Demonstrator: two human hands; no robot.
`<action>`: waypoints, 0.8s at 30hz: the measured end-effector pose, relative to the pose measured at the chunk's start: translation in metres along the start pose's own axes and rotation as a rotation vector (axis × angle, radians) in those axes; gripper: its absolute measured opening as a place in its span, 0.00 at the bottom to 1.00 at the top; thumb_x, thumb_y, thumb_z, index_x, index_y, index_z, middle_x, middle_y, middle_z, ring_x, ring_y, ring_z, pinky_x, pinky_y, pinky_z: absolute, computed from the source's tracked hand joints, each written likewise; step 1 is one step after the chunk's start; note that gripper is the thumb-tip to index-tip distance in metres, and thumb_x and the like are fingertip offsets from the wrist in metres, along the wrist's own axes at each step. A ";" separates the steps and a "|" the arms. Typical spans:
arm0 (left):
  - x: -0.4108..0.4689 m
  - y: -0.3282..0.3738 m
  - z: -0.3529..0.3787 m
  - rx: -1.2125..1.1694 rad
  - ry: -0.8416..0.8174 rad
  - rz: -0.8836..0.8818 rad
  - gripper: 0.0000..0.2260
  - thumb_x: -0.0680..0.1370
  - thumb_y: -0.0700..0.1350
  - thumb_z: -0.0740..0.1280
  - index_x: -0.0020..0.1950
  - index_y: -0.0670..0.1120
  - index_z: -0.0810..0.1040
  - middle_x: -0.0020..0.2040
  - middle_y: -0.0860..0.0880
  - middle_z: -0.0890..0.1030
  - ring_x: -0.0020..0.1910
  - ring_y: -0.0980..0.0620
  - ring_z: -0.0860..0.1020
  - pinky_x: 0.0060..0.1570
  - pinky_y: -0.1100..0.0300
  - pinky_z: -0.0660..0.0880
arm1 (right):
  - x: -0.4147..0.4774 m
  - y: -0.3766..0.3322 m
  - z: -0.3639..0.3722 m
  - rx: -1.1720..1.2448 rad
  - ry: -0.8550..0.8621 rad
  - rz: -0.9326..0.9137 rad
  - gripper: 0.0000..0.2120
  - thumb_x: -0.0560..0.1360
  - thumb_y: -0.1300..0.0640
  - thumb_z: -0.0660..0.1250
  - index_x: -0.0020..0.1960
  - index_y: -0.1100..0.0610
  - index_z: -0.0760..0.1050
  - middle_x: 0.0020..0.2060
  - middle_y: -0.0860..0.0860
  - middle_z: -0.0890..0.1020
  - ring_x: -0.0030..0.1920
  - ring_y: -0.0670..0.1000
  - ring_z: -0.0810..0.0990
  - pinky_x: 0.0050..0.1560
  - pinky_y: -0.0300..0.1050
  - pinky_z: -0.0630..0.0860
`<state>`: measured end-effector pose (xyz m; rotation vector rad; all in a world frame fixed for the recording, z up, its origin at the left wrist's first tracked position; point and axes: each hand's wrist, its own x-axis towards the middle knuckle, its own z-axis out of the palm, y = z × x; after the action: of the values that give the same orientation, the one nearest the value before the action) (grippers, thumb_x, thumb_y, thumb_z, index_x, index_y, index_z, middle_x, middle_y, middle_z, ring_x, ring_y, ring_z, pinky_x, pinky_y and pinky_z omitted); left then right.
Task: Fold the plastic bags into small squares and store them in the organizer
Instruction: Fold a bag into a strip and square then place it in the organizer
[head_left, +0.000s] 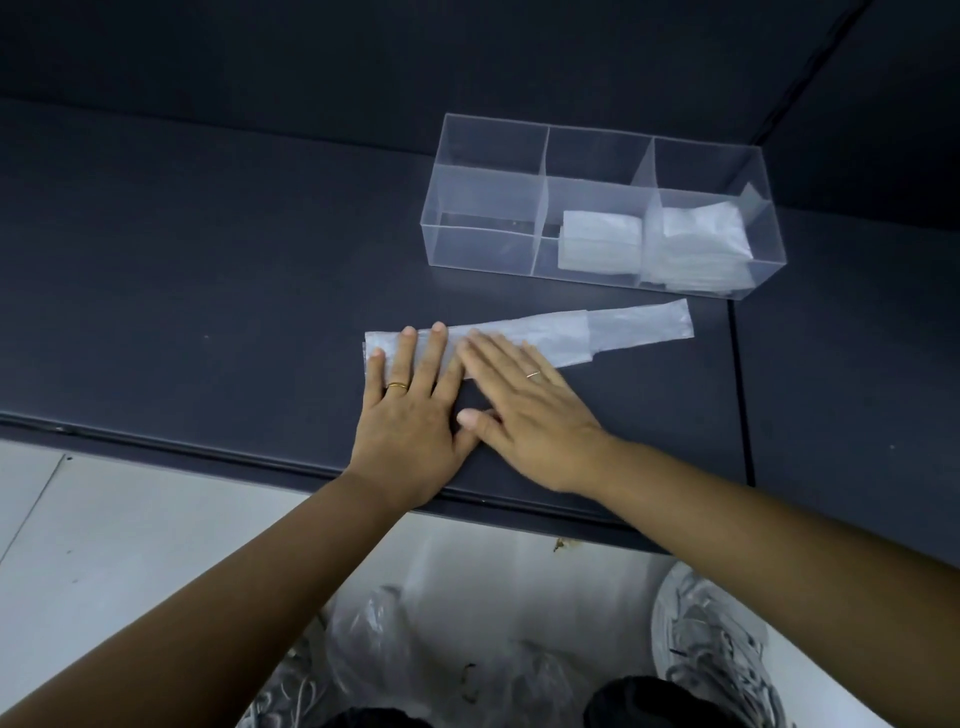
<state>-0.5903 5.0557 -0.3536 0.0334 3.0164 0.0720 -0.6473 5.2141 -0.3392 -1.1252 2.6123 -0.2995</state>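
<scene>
A translucent plastic bag (613, 330), folded into a long narrow strip, lies flat on the dark table. My left hand (410, 410) presses its left end with straight fingers. My right hand (524, 410) lies flat beside it, fingers spread over the strip's middle. Behind the strip stands a clear acrylic organizer (485, 202) with three compartments. A folded bag square (600, 241) sits in the middle compartment, and several folded bags (696, 244) fill the right one. The left compartment holds nothing.
The dark table (208, 291) has its front edge just below my wrists and dark walls behind and to the right. Loose crumpled plastic bags (395, 639) lie on the white floor below, beside a grey sneaker (711, 639).
</scene>
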 end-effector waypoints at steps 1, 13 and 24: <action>0.000 0.001 -0.002 -0.014 0.007 0.000 0.36 0.76 0.65 0.37 0.79 0.47 0.45 0.79 0.45 0.48 0.78 0.42 0.45 0.74 0.42 0.42 | -0.002 0.009 -0.001 -0.039 -0.005 0.046 0.34 0.80 0.38 0.43 0.78 0.54 0.39 0.78 0.49 0.40 0.76 0.45 0.35 0.75 0.45 0.33; -0.003 0.001 -0.004 0.006 0.021 -0.010 0.38 0.75 0.68 0.36 0.79 0.47 0.48 0.79 0.46 0.51 0.78 0.42 0.48 0.75 0.42 0.45 | -0.042 0.112 -0.036 0.164 0.511 0.454 0.16 0.80 0.59 0.61 0.67 0.61 0.73 0.66 0.57 0.74 0.67 0.60 0.69 0.70 0.50 0.61; 0.000 -0.009 -0.009 -0.026 0.019 0.085 0.36 0.77 0.67 0.40 0.79 0.46 0.54 0.78 0.45 0.55 0.77 0.42 0.52 0.74 0.40 0.52 | -0.040 0.135 -0.063 0.293 0.345 0.543 0.05 0.75 0.56 0.69 0.41 0.54 0.76 0.45 0.48 0.76 0.46 0.47 0.74 0.47 0.37 0.69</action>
<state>-0.5920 5.0461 -0.3455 0.1597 3.0317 0.1206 -0.7329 5.3398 -0.3134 -0.2635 2.9043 -0.7727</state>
